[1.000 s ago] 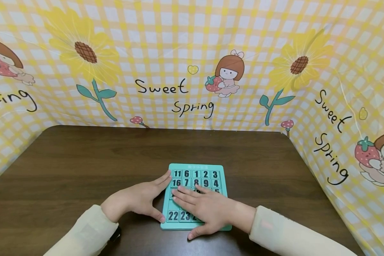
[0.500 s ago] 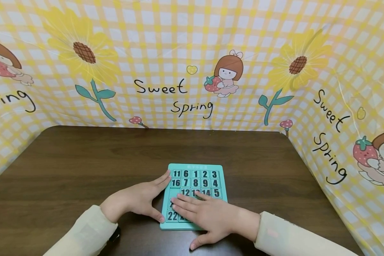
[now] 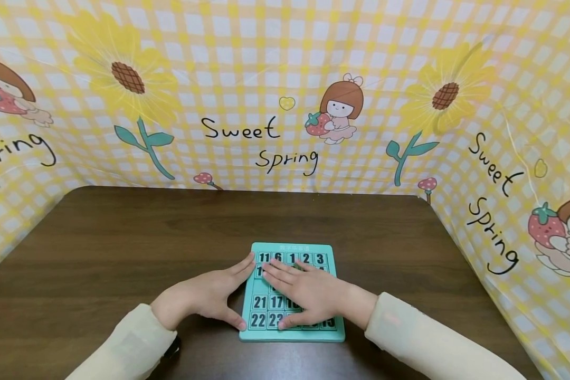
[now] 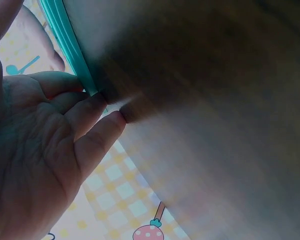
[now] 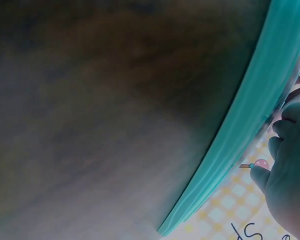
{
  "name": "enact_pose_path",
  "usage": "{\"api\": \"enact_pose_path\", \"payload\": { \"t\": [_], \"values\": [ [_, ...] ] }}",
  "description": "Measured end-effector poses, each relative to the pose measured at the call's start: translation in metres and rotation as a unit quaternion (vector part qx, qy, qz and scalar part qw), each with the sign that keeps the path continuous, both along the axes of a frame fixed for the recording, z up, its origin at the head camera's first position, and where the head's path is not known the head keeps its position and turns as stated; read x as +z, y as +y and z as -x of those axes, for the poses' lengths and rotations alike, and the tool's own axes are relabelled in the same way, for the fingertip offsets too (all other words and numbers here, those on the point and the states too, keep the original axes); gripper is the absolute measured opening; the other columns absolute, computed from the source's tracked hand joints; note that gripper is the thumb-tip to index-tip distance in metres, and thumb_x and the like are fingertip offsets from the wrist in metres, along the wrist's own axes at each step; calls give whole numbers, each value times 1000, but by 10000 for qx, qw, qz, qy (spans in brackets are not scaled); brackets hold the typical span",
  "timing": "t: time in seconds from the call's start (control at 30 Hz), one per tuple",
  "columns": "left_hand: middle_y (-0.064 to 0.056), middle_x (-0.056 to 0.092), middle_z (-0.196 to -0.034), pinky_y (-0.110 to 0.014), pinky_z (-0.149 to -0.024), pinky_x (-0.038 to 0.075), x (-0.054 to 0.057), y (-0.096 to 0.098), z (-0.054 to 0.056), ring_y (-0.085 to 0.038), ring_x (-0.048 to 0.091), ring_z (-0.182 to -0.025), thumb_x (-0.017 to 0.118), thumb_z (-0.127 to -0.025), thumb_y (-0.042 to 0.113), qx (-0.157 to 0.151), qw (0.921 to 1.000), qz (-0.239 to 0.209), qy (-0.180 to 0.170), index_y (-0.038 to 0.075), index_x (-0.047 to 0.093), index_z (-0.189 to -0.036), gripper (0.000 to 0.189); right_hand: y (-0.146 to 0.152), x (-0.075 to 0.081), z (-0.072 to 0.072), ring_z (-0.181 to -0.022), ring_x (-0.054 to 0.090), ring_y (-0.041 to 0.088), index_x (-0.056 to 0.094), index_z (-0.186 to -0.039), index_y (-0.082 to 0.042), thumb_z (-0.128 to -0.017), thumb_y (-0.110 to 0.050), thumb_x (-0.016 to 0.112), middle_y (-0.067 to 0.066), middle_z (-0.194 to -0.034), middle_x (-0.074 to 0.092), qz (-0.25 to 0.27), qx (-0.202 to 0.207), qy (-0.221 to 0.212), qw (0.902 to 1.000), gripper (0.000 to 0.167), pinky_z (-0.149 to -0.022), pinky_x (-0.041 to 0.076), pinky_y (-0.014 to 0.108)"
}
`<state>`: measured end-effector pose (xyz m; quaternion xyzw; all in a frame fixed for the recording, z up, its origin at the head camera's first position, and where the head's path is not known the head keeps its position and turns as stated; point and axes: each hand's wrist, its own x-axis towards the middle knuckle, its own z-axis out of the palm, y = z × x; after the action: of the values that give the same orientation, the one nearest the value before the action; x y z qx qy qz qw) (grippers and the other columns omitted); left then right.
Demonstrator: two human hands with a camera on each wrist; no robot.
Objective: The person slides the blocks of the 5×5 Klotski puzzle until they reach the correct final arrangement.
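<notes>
A turquoise number sliding puzzle [image 3: 292, 336] lies flat on the brown table, with black-numbered tiles in rows. My left hand [image 3: 209, 293] touches its left edge, fingertips near the upper corner and thumb at the lower corner. In the left wrist view, the fingers meet the puzzle's turquoise side [image 4: 70, 45]. Over the tiles lies my right hand [image 3: 309, 295], fingers extended, fingertips at the left of the second row on the tile marked 16 [image 3: 258, 272]. It covers much of the middle rows. The leftmost slot of the third row shows as a bare gap [image 3: 260, 286].
The dark brown table [image 3: 147, 227] extends around the puzzle. A yellow checked cloth [image 3: 247, 68] with printed flowers and lettering stands as a wall behind and along both sides. A small black item [image 3: 172, 348] shows beneath the left sleeve.
The tile marked 21 has slid down from the third row to the fourth, leaving the gap above it. My right hand then moved up to the second row. The left hand stays put.
</notes>
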<state>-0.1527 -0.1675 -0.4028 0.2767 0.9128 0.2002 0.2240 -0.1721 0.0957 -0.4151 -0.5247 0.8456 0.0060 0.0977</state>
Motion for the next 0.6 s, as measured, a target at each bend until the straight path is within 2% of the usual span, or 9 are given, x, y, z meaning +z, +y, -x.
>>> {"api": "enact_pose_path", "payload": {
  "t": [0.3, 0.6],
  "values": [
    [-11, 3, -169, -50, -116, 34, 1, 0, 0, -31, 32, -148, 82, -71, 58, -5, 10000, 22, -20, 1, 16, -158, 124, -1, -1, -2, -156, 0, 17, 6, -161, -14, -94, -72, 39, -1, -169, 0, -135, -17, -40, 9999, 94, -122, 19, 56],
    [-12, 4, -168, -51, -116, 33, 2, 0, 0, -34, 31, -148, 82, -72, 58, -18, 10000, -18, -1, 0, 16, -158, 123, -1, -1, -17, -156, 1, 15, 8, -161, -15, -94, -74, 35, -2, -169, 0, -298, 218, 163, 9992, 94, -123, 20, 53]
  ]
}}
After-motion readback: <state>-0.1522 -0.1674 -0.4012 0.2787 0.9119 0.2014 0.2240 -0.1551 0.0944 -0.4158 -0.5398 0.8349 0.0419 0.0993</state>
